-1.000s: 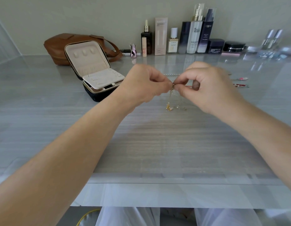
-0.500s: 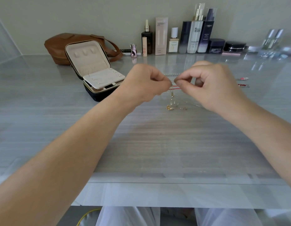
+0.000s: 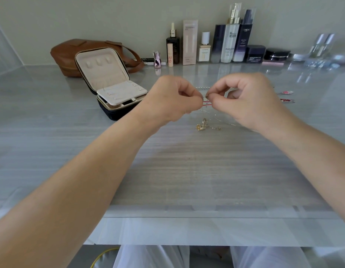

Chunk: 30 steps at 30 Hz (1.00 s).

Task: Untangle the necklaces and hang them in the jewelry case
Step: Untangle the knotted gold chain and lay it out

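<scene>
Since a second ago the left hand and right hand have parted slightly, each pinching a red cord above the tangled necklaces. The open jewelry case stands to the left, with a brown bag behind it.

At the back left corner of the grey table, a brown bag. Along the back edge, left to right: pink bottle, peach tube, dropper bottle, pale box, foundation bottle, three tall bottles, dark jar, black compact. Near the right edge, two red-and-white bits. Below the front edge, a yellow cable.
</scene>
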### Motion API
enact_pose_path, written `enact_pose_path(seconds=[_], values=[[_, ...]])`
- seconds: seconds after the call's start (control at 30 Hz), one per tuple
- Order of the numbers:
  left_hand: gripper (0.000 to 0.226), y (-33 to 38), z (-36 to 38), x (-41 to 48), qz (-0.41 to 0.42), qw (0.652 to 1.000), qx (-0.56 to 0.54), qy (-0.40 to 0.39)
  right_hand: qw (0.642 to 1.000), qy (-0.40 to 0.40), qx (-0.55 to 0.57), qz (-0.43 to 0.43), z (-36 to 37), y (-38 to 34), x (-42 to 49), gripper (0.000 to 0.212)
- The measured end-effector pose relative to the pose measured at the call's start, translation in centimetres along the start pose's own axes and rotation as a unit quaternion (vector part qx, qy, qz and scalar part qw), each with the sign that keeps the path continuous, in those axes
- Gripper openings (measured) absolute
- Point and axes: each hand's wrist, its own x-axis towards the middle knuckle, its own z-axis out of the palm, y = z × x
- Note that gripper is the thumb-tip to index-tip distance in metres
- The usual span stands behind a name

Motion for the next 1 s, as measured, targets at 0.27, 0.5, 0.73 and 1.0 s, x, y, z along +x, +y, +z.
enact_pose_path(seconds=[0.27,0.5,0.73,1.0], values=[[0.016,0.2,-0.6,0.2,-0.052,0.993,-0.103,-0.012,0.994,0.022,0.084,0.064,-0.5,0.1,0.5,0.014],[0.013,0.3,-0.5,0.1,-0.097,0.983,-0.136,-0.077,0.986,0.006,0.137,0.095,-0.6,-0.4,0.3,0.014],[0.025,0.2,-0.4,0.1,-0.084,0.982,-0.144,-0.092,0.984,-0.015,0.144,0.105,-0.6,-0.7,0.1,0.020],[0.021,0.0,-0.6,0.4,-0.094,0.969,-0.207,-0.091,0.981,-0.013,0.148,0.128,-0.7,-0.9,0.1,0.029]])
